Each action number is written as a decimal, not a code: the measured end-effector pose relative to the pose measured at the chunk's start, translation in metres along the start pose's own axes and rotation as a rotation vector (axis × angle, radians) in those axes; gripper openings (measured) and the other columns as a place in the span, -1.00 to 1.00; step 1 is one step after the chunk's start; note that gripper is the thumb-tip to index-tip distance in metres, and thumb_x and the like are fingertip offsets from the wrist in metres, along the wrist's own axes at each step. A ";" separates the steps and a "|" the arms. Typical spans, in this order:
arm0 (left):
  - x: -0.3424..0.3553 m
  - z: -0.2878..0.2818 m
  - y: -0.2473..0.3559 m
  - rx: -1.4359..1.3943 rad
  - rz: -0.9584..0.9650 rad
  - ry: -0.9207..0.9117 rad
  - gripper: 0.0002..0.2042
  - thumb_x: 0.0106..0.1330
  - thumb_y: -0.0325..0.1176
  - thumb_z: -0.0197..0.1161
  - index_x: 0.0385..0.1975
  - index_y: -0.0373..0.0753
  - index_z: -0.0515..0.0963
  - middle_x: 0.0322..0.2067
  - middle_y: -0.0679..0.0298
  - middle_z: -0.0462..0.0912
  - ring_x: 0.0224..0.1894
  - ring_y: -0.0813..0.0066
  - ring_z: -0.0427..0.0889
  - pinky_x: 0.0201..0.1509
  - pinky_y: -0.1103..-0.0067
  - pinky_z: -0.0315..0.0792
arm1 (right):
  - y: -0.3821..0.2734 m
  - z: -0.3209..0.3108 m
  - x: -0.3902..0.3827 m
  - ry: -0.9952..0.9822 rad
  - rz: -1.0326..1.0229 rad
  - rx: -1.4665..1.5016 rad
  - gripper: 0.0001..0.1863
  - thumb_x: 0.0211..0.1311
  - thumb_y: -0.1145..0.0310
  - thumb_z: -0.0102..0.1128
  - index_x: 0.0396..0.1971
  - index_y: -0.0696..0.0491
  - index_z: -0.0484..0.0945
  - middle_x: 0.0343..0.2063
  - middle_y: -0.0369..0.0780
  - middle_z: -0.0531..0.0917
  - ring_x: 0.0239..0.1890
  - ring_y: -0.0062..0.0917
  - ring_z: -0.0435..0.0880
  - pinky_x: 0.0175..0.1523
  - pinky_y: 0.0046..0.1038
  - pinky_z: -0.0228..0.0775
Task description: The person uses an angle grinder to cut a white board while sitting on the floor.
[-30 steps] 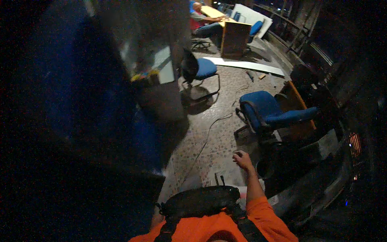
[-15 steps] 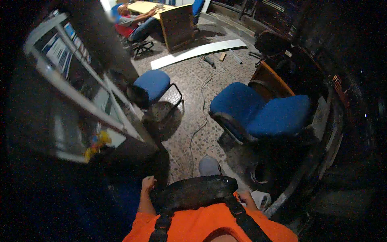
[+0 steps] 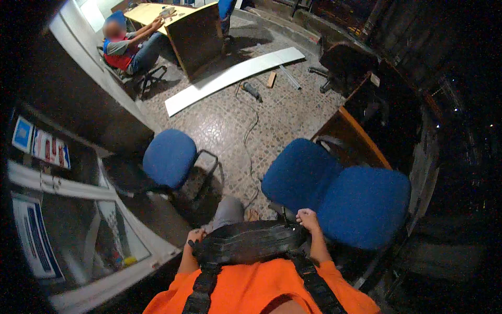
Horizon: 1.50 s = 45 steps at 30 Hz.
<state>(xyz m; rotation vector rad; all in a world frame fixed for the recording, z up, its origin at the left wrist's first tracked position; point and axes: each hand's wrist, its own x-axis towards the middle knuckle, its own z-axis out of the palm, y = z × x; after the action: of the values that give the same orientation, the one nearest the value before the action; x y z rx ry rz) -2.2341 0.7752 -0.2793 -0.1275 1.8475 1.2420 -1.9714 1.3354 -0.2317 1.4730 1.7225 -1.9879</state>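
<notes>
My left hand (image 3: 196, 235) is closed at the left end of a black bag (image 3: 246, 240) strapped across my orange-clad front; whatever its fingers might hold is hidden. My right hand (image 3: 307, 216) hangs just beyond the bag's right end, fingers curled with nothing visible in them, close beside a blue chair (image 3: 361, 204). My bent leg (image 3: 227, 208) and bare foot (image 3: 253, 215) show above the bag. Ahead on the left stands another blue chair (image 3: 170, 157). A grey cord (image 3: 250, 136) runs along the speckled floor to a power tool (image 3: 251, 91).
A white board (image 3: 230, 76), a small wood block (image 3: 272, 79) and a metal strip (image 3: 290, 77) lie on the floor. A person (image 3: 128, 55) sits at a desk (image 3: 198, 39). A glazed door (image 3: 94, 189) borders the left; a wooden desk (image 3: 350, 131) and black chair (image 3: 348, 57) stand right.
I have moved forward past the glazed door, and the chairs appear nearer. My right hand has come back out from behind the bag's right end; my left hand stays at the left end.
</notes>
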 end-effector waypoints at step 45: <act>0.725 0.371 0.801 -0.134 -0.664 -0.633 -0.81 0.41 -0.35 0.47 -0.10 -0.30 0.79 -0.23 0.35 0.81 -0.21 0.54 0.71 -0.01 0.53 0.62 | -0.779 -0.201 0.913 -1.226 0.288 -1.191 -0.68 0.52 0.18 0.32 -0.16 0.17 0.78 -0.34 -0.16 0.81 -0.30 -0.42 0.79 -0.13 -0.31 0.63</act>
<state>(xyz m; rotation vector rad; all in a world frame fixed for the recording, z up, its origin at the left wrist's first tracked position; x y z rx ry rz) -2.8642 1.7275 -0.2729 -0.3461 1.0427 0.8005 -2.8268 2.1965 -0.3221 -0.0006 1.3834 -0.8553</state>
